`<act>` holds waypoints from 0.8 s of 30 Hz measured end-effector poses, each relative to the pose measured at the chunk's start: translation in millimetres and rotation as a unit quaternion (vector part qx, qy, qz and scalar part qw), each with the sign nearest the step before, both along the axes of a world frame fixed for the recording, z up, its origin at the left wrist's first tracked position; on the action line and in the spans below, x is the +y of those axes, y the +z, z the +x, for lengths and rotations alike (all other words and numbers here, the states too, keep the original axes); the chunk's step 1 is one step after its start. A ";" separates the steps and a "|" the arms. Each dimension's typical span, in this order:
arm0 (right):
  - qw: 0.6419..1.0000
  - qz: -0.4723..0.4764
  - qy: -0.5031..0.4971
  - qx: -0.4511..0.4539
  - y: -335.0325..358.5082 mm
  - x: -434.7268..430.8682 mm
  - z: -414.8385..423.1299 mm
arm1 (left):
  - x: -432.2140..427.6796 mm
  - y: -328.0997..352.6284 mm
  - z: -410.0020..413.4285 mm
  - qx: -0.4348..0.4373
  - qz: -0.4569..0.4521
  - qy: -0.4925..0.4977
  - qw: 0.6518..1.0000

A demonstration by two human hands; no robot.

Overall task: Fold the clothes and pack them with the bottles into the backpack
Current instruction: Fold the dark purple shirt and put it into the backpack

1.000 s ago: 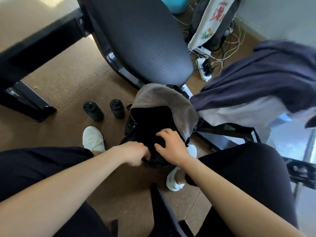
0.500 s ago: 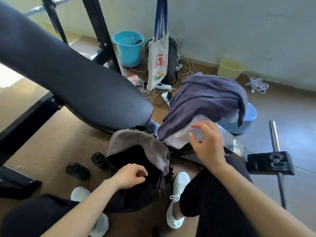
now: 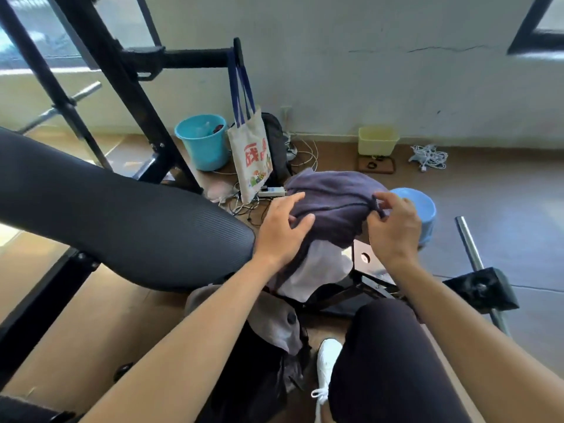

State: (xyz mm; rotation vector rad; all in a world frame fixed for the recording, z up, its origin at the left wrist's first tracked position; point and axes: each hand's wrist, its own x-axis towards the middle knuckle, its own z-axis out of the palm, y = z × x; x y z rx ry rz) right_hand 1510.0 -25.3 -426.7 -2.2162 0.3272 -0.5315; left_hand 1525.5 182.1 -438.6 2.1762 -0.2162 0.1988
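Pinching purple garment (image 3: 335,206) edge: right hand (image 3: 393,230) | left hand (image 3: 282,232) fingers spread on it

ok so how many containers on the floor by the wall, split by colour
teal bucket: 1
pale yellow bin: 1
light blue basin, partly behind the right hand: 1
total: 3
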 end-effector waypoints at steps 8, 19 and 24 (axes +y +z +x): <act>1.000 0.021 0.014 0.006 23.9 -26.0 20.2 | -22.5 20.3 21.0 -0.022 0.097 0.000 0.995; 0.948 0.259 0.175 -0.055 117.0 4.3 61.4 | -24.4 36.8 23.7 -0.037 0.125 0.078 0.988; 0.954 0.197 0.206 -0.097 150.9 10.9 65.6 | 1.2 78.3 21.4 -0.050 -0.154 0.203 0.966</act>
